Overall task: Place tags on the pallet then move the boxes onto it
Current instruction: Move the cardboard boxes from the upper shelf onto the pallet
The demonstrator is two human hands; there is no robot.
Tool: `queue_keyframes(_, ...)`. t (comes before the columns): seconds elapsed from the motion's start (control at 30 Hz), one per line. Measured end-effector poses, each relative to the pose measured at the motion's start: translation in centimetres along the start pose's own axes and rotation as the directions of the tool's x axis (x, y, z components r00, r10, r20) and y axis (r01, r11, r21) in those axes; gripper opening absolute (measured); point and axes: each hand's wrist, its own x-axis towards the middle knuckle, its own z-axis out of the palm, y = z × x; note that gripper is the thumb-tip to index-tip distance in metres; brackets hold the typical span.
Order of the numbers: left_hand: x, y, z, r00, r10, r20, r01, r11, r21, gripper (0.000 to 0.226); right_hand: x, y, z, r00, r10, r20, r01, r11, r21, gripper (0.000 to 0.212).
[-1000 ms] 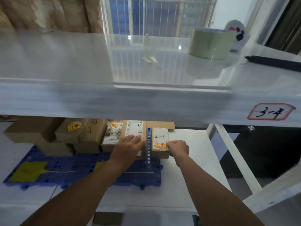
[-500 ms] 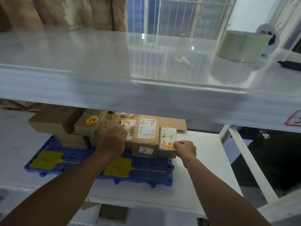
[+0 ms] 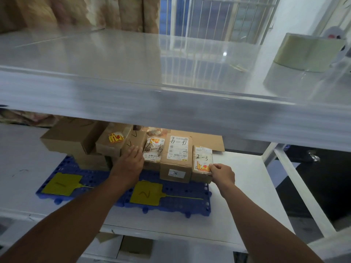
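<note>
2-3 box (image 3: 202,160) gripped at corner by R hand (image 3: 222,174); L hand (image 3: 131,160) laid flat, unclenched, on stacked boxes (image 3: 112,146). To be pushed flush, kept w/in pallet (image 3: 176,205) edge.

- upper shelf (image 3: 133,103) hangs low over the boxes (image 3: 176,154), tight headroom
- boxes packed side by side across the pallet (image 3: 182,204) back
- front strip has just flat tags (image 3: 146,192); lower shelf (image 3: 245,186) to its right is open
</note>
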Motion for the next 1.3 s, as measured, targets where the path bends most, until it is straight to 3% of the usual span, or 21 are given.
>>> queue_keyframes(0.37,-2.0,-0.1,0.0,0.999,0.042,-0.025,-0.043,0.997,-0.061,0.057,-1.2,-0.8,0.1,0.997,-0.042,0.065,0.042,0.999,-0.004,0.038)
queue_keyframes(0.57,-4.4,0.0,0.0,0.932,0.329,-0.151,-0.341,0.939,-0.055,0.027,-2.0,-1.0,-0.2,0.995,0.022,0.099,-0.016,0.998,-0.06,0.054)
queue_keyframes(0.67,-6.0,0.0,-0.9,0.909,0.413,-0.057,-0.417,0.902,-0.113,0.015,-2.5,-0.7,-0.9,0.993,0.046,0.106,-0.034,0.994,-0.107,0.059)
queue_keyframes(0.77,-7.2,-0.1,-2.0,0.917,0.368,0.151,-0.335,0.919,-0.207,0.022,-2.9,-0.7,-1.6,0.99,0.046,0.132,-0.032,0.994,-0.106,0.054)
queue_keyframes(0.87,-7.9,-0.9,-2.7,0.962,0.22,0.161,-0.185,0.961,-0.207,0.03,-3.9,-1.6,-2.7,0.992,-0.007,0.128,0.029,0.985,-0.17,0.054)
queue_keyframes(0.93,-8.0,-1.5,-3.4,0.977,0.118,0.177,-0.069,0.963,-0.259,0.052,-4.8,-2.1,-3.4,0.992,-0.053,0.112,0.085,0.95,-0.301,0.055)
queue_keyframes(1.0,-8.0,-1.9,-4.8,0.987,0.024,0.162,0.03,0.946,-0.322,0.065,-6.4,-2.7,-3.9,0.987,-0.121,0.11,0.158,0.883,-0.441,0.054)
queue_keyframes(1.07,-8.1,-2.1,-6.8,0.982,-0.031,0.185,0.1,0.922,-0.374,0.06,-8.1,-3.7,-4.0,0.965,-0.221,0.14,0.262,0.808,-0.527,0.054)
queue_keyframes(1.13,-8.1,-2.4,-8.4,0.991,-0.026,0.13,0.079,0.905,-0.418,0.058,-10.2,-5.4,-4.1,0.937,-0.302,0.176,0.347,0.738,-0.579,0.056)
queue_keyframes(1.23,-9.1,-3.8,-11.0,0.994,-0.055,0.091,0.093,0.869,-0.486,0.053,-14.0,-8.9,-3.8,0.867,-0.415,0.274,0.48,0.549,-0.685,0.059)
queue_keyframes(1.3,-9.3,-4.7,-11.8,0.995,-0.077,0.06,0.097,0.846,-0.524,0.053,-16.9,-11.4,-3.1,0.838,-0.464,0.287,0.514,0.494,-0.701,0.06)
